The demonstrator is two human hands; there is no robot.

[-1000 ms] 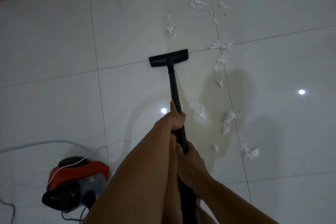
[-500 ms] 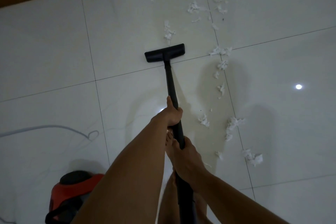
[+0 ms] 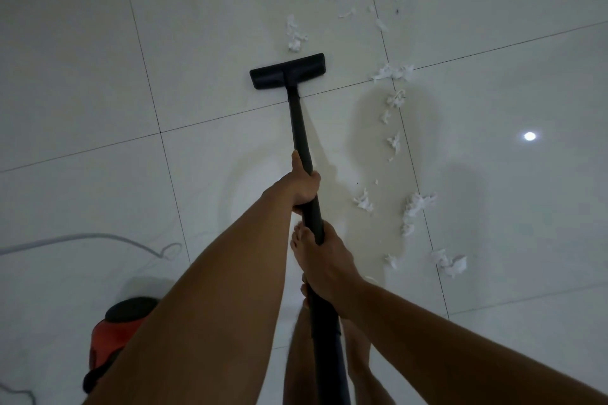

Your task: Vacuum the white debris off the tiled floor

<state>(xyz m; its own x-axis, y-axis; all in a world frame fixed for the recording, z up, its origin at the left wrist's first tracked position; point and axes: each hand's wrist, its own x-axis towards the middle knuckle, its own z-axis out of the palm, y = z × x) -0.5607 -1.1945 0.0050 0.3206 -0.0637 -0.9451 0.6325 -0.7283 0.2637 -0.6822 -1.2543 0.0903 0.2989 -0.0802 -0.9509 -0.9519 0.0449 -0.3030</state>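
While my left hand [image 3: 304, 186] and right hand [image 3: 324, 260] gripped the long black vacuum wand [image 3: 301, 131], a fast push risked scattering white fluffy debris [image 3: 295, 38].

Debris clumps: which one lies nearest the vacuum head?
The narrow clump just beyond the far edge of the vacuum head; others lie rightward or farther ahead.

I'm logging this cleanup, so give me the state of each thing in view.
Floor head: flat on the floor, just short of a debris clump.
Wand: held in both hands.
Left hand: grips the wand, farther forward.
Right hand: grips the wand, nearer the body.
White debris: scattered ahead and right, not picked up.
Canister: on the floor, left, partly hidden.
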